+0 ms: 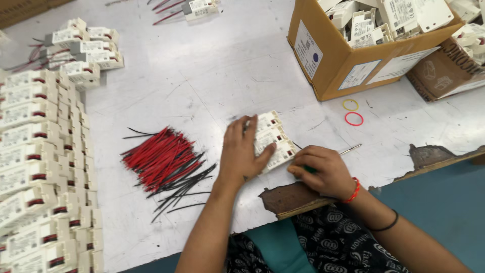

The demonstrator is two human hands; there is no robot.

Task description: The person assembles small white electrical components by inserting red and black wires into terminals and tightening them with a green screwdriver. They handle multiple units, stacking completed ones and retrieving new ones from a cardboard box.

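1. Head view: left hand lies flat, fingers spread and released, pressing down on small white plastic rectangular modules lying side by side on the scratched white tabletop.
2. Right hand just beside the modules, fingers clenched around a thin metal-tipped screwdriver, tip pointing right.
3. Loose pile of red and black wire pieces left of the left hand.
4. Rows of white modules far left; brown cardboard box of modules upper right; yellow and red rubber bands below it.
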